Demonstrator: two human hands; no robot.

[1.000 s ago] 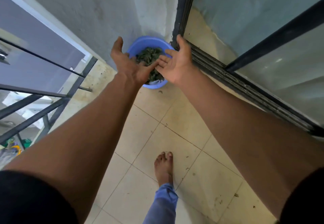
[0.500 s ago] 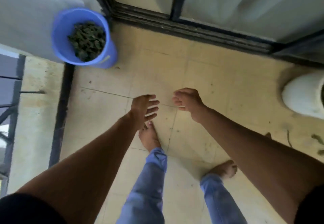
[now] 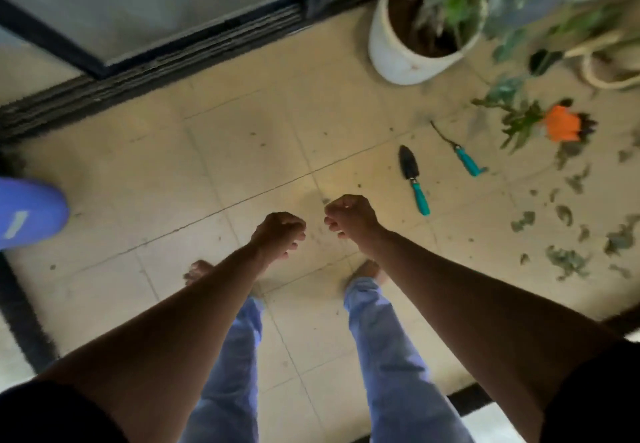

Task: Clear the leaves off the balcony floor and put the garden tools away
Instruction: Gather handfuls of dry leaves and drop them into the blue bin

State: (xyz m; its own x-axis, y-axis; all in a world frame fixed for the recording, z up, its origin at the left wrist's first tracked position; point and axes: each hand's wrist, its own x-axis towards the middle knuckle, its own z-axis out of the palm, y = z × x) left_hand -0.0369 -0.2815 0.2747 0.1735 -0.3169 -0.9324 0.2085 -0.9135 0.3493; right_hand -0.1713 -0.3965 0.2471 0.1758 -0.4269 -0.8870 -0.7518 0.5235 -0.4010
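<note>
Both hands hang in front of me over the tiled floor, fingers loosely curled, holding nothing: my left hand [image 3: 278,233] and my right hand [image 3: 349,215] sit close together. A black trowel with a teal handle [image 3: 414,179] lies on the floor just right of my right hand. A thin forked tool with a teal handle [image 3: 464,157] lies beyond it. Several cut leaves [image 3: 568,259] are scattered at the right. The blue bucket [image 3: 31,214] is at the left edge, its contents out of view.
A white pot with soil and a plant [image 3: 401,58] stands at the back right. An orange glove-like item [image 3: 561,127] and a leafy stem [image 3: 519,117] lie near it. A woven basket [image 3: 609,75] is at the far right. The sliding door track [image 3: 156,65] runs along the back.
The view has swung right, away from the bucket of leaves towards the tools and scattered leaves. Both hands have drawn back from over the bucket and their fingers have curled loosely.
</note>
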